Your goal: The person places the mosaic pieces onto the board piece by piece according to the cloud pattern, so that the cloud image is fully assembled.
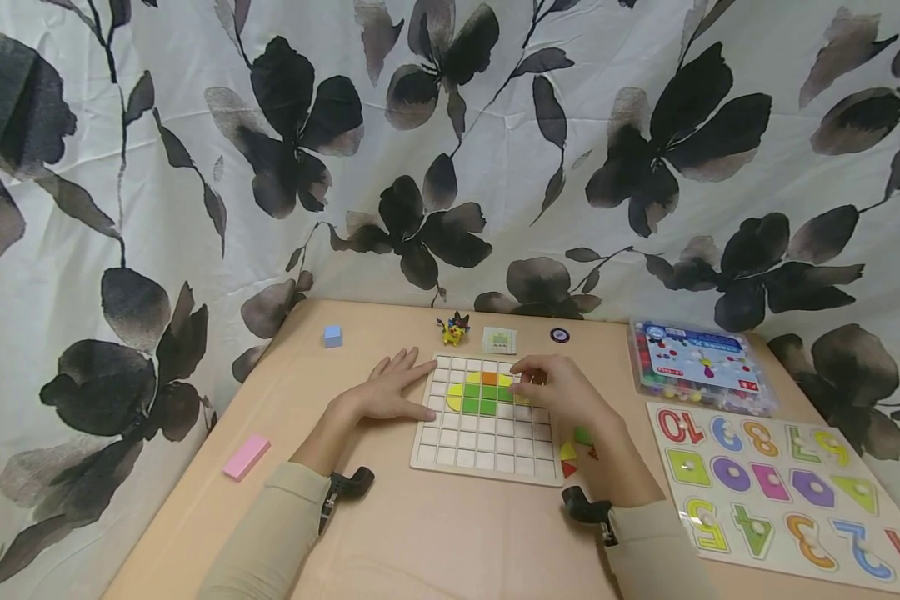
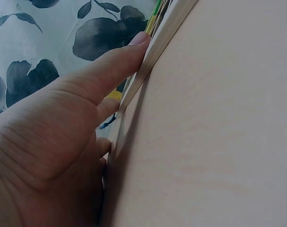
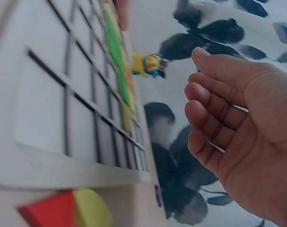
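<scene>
A white grid board (image 1: 465, 439) lies in the middle of the table. In its upper cells sit green pieces (image 1: 480, 406), yellow pieces (image 1: 454, 397) and an orange piece (image 1: 489, 378). My left hand (image 1: 385, 392) rests at the board's left edge with fingers spread; in the left wrist view the thumb (image 2: 119, 64) lies along the rim. Over the upper right cells hovers my right hand (image 1: 562, 389). The right wrist view shows its fingers (image 3: 214, 111) loosely bent, with nothing between them. A red piece (image 3: 48, 210) and a yellow piece (image 3: 92, 208) lie beside the board.
Behind the board stand a small yellow figure (image 1: 454, 328), a patterned card (image 1: 500, 340) and a dark round disc (image 1: 560, 335). A blue cube (image 1: 333, 336) and a pink block (image 1: 247, 457) are leftward. Rightward lie a clear plastic box (image 1: 701, 367) and a number puzzle board (image 1: 727, 446).
</scene>
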The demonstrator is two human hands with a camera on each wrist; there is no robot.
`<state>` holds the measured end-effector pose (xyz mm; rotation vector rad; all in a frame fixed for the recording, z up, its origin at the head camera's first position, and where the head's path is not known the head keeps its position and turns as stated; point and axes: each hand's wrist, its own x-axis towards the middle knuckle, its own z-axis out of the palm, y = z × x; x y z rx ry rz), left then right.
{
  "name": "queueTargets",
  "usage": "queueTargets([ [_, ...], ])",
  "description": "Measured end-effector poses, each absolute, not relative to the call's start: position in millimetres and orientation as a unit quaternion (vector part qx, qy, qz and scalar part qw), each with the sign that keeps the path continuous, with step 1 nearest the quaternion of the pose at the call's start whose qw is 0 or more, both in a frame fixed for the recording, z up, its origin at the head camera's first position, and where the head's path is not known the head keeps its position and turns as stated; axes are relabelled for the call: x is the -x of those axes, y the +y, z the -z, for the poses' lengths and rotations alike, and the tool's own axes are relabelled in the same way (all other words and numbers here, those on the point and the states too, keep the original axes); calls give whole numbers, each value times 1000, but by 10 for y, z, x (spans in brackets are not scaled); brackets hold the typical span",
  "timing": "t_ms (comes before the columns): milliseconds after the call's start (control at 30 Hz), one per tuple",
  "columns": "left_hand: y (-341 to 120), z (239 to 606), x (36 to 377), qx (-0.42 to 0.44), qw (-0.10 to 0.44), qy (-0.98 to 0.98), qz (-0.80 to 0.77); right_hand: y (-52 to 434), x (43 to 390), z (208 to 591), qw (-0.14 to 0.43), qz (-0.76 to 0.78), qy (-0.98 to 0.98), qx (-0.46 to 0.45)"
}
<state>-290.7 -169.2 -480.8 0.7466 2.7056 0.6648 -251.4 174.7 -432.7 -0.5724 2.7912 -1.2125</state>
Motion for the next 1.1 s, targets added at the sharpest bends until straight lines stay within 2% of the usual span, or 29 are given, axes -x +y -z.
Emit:
queueTargets([
  [467,-1698,4792,2903,-259,126,928,-235,2177,2519,4138,-12,405,898,169],
  [833,-1688,4810,2897,-260,123,929,-234,2518,2511,4106,-16,419,895,154],
  [967,-1688,4807,2897,-260,121,929,-234,2632,2499,4135,5,408,900,150],
  [1100,-1690,4806,2896,-260,122,929,-234,2738,2486,4187,64,399,903,150],
])
